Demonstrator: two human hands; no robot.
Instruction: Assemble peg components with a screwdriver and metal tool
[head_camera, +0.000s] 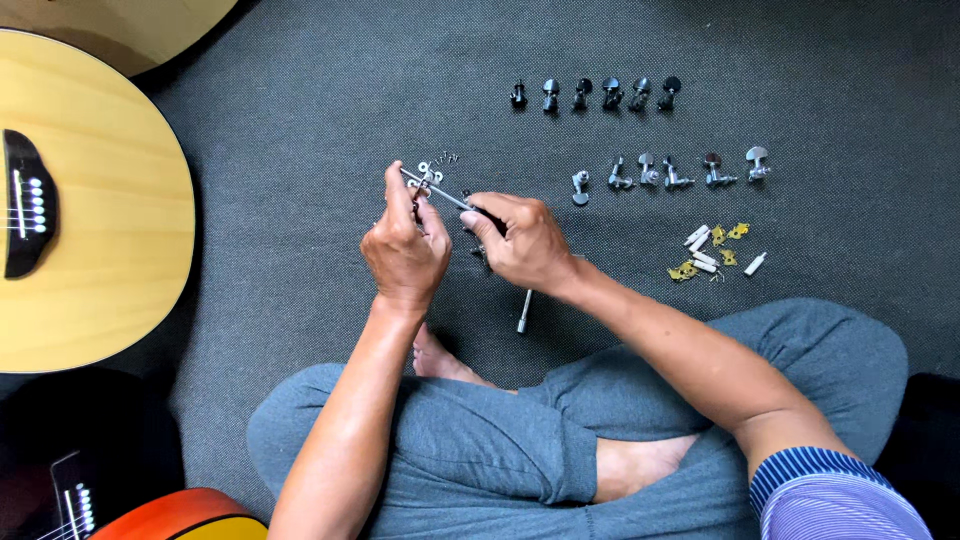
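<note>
**Both hands closed on a small part and a screwdriver**

Your left hand (404, 248) is pinched shut around a small metal tuner part (421, 186), held up at the fingertips. Your right hand (522, 240) is closed on a screwdriver (447, 195), whose tip meets that part. Just below the grip a silver tool (524, 311) lies on the grey carpet (300, 130). Beyond the grip to the right sit chrome tuners (665, 172), then black tuners (595, 94) farther off.

1. No packages, boxes or wrappers lie anywhere on the grey carpet.
2. No labels, signs or screens show from where I stand, near the guitars or elsewhere.
</note>
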